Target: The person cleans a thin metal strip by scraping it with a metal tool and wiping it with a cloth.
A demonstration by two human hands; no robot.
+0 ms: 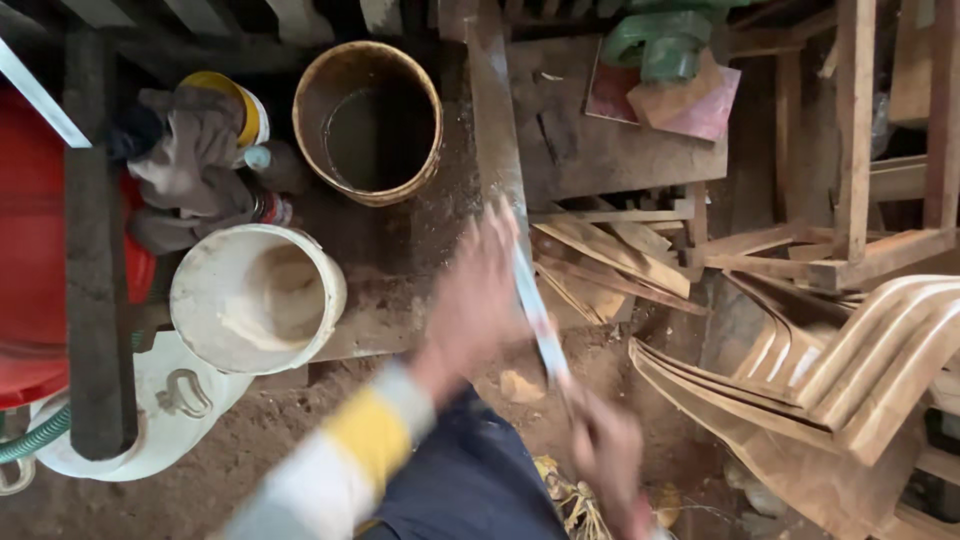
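A long, thin pale strip runs slantwise from upper left to lower right, above the sawdust-strewn ground; it looks flat and whitish, blurred by motion; its lower end meets the right hand, its middle lies beside the left hand.

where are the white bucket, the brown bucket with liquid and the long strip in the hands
white bucket [325, 290], head view, on its right rim
brown bucket [425, 85], head view, on its right rim
long strip [535, 315], head view, on its middle between the hands
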